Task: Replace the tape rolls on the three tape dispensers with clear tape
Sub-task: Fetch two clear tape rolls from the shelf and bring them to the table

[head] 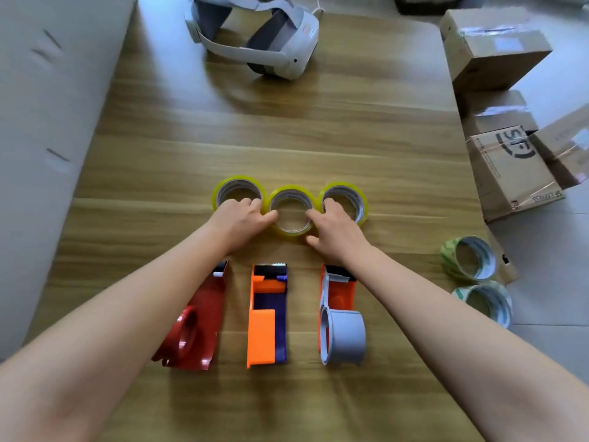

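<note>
Three yellowish clear tape rolls lie flat in a row on the wooden table: a left roll (236, 181), a middle roll (291, 230) and a right roll (349, 186). My left hand (243, 224) has its fingers curled over the left roll's near rim, with one finger touching the middle roll. My right hand (334, 232) hooks its fingers into the right roll's core, thumb beside the middle roll. Nearer to me lie three dispensers with no rolls visible in them: a red dispenser (199, 327), an orange and purple dispenser (266, 323) and an orange and grey dispenser (344, 327).
Two greenish tape rolls (468, 261) (484, 303) sit at the table's right edge. A white headset (287, 43) lies at the far end. Cardboard boxes (510, 173) are stacked on the floor to the right. A grey sofa (47, 122) runs along the left.
</note>
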A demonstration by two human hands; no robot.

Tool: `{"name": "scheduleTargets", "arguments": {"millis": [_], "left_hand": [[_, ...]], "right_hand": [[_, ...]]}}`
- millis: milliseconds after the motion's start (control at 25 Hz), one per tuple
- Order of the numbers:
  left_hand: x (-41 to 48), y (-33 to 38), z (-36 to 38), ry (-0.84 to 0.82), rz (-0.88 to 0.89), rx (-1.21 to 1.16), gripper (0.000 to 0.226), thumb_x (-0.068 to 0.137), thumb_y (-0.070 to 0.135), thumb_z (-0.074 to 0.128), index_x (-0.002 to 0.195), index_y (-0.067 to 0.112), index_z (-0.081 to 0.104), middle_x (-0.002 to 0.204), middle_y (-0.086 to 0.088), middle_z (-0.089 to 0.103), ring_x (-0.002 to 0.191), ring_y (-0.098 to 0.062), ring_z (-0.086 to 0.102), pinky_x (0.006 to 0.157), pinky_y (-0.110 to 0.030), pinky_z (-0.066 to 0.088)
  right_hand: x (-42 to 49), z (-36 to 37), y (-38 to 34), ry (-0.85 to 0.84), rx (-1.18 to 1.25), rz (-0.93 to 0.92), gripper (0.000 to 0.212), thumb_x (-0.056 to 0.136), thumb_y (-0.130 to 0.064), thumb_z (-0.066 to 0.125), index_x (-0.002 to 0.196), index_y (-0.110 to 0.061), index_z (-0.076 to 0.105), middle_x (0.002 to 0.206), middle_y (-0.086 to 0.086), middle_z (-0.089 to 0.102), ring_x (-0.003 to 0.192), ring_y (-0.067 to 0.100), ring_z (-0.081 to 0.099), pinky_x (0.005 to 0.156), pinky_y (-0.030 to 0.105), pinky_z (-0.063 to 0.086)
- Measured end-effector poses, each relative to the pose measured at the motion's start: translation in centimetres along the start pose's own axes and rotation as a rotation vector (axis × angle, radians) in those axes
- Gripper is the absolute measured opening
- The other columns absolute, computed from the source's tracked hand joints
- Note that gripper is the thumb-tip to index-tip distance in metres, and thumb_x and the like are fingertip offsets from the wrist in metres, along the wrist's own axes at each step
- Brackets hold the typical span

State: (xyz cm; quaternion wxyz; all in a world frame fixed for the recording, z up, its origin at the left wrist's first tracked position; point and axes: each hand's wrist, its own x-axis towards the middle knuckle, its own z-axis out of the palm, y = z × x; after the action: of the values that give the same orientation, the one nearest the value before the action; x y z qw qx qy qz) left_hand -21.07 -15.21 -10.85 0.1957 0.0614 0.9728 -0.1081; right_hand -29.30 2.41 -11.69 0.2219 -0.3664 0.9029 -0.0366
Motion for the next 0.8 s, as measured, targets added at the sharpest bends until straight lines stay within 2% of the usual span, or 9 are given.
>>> {"name": "scheduleTargets", "arguments": {"millis": [120, 240, 280, 360, 440, 560, 600, 680, 800], "left_hand": [[0.2, 0.1, 0.6, -0.022, -0.063, -0.083, 0.05, 0.09, 0.006, 0.04, 0.137, 0.019, 0.026, 0.12, -0.016, 0.046, 0.103, -0.032, 0.055, 0.064, -0.037, 0.04], [0.3, 0.6, 1.0, -0.062, -0.121, -0.159, 0.048, 0.093, 0.017, 0.04, 0.138, 0.021, 0.023, 0.121, -0.015, 0.046, 0.105, -0.032, 0.054, 0.064, -0.037, 0.039], [0.2, 0.8, 1.0, -0.078, -0.138, -0.19, 0.05, 0.094, 0.023, 0.04, 0.14, 0.022, 0.021, 0.123, -0.015, 0.046, 0.109, -0.032, 0.052, 0.067, -0.037, 0.04], [0.0, 1.1, 0.7, -0.107, -0.166, -0.26, 0.059, 0.093, 0.034, 0.041, 0.144, 0.024, 0.014, 0.126, -0.015, 0.043, 0.115, -0.032, 0.047, 0.078, -0.038, 0.043], [-0.7, 1.5, 0.2, -0.09, -0.211, -0.368, 0.065, 0.092, 0.039, 0.043, 0.147, 0.027, 0.011, 0.128, -0.015, 0.042, 0.118, -0.033, 0.044, 0.089, -0.04, 0.041], [-2.9, 2.9, -0.3, 0.182, -0.396, -0.691, 0.057, 0.089, 0.031, 0.052, 0.141, 0.018, 0.033, 0.124, -0.016, 0.046, 0.117, -0.034, 0.044, 0.097, -0.042, 0.039], [-3.9, 3.8, -0.5, 0.296, -0.459, -0.801, 0.052, 0.088, 0.026, 0.054, 0.137, 0.013, 0.04, 0.122, -0.016, 0.048, 0.116, -0.034, 0.045, 0.098, -0.042, 0.039], [-6.0, 6.1, -0.9, 0.409, -0.516, -1.0, 0.045, 0.087, 0.018, 0.057, 0.13, 0.009, 0.047, 0.12, -0.014, 0.051, 0.116, -0.03, 0.047, 0.1, -0.036, 0.037], [-8.6, 9.8, -1.0, 0.407, -0.398, -1.07, 0.038, 0.086, 0.021, 0.054, 0.122, 0.009, 0.054, 0.115, -0.008, 0.054, 0.112, -0.023, 0.051, 0.097, -0.023, 0.034]], "right_hand": [[0.3, 0.3, 0.5, -0.028, -0.004, -0.013, 0.053, 0.086, -0.028, 0.059, 0.135, -0.014, 0.041, 0.124, 0.016, 0.04, 0.118, 0.033, 0.042, 0.094, 0.041, 0.045], [0.2, 0.1, 1.0, -0.072, -0.091, -0.068, 0.076, 0.085, -0.026, 0.058, 0.149, -0.026, 0.016, 0.125, 0.015, 0.04, 0.116, 0.032, 0.042, 0.092, 0.042, 0.044], [0.0, 0.0, 1.2, -0.045, -0.128, -0.086, 0.083, 0.084, -0.026, 0.058, 0.15, -0.03, 0.008, 0.123, 0.015, 0.041, 0.113, 0.033, 0.043, 0.091, 0.042, 0.043], [-0.5, -0.5, 1.8, 0.07, -0.153, -0.092, 0.088, 0.082, -0.029, 0.06, 0.151, -0.03, 0.005, 0.123, 0.016, 0.043, 0.111, 0.034, 0.045, 0.093, 0.042, 0.039], [-0.5, -1.2, 2.6, 0.145, -0.112, -0.003, 0.094, 0.077, -0.038, 0.065, 0.15, -0.031, 0.006, 0.139, 0.019, 0.034, 0.126, 0.036, 0.037, 0.105, 0.043, 0.03], [0.7, -2.3, 3.9, 0.035, 0.011, 0.186, 0.115, 0.067, -0.053, 0.074, 0.148, -0.038, -0.007, 0.157, 0.019, -0.002, 0.145, 0.036, 0.002, 0.115, 0.05, 0.014], [1.1, -2.6, 4.1, -0.008, 0.071, 0.218, 0.12, 0.064, -0.055, 0.076, 0.148, -0.038, -0.007, 0.158, 0.018, -0.002, 0.146, 0.036, 0.001, 0.114, 0.051, 0.015], [1.7, -2.6, 4.3, -0.022, 0.211, 0.236, 0.124, 0.06, -0.051, 0.08, 0.15, -0.033, -0.003, 0.154, 0.018, 0.017, 0.143, 0.036, 0.017, 0.113, 0.047, 0.023], [1.2, -1.9, 4.6, 0.064, 0.397, 0.308, 0.125, 0.058, -0.038, 0.085, 0.15, -0.022, 0.003, 0.148, 0.018, 0.027, 0.136, 0.036, 0.027, 0.112, 0.041, 0.026]]}}
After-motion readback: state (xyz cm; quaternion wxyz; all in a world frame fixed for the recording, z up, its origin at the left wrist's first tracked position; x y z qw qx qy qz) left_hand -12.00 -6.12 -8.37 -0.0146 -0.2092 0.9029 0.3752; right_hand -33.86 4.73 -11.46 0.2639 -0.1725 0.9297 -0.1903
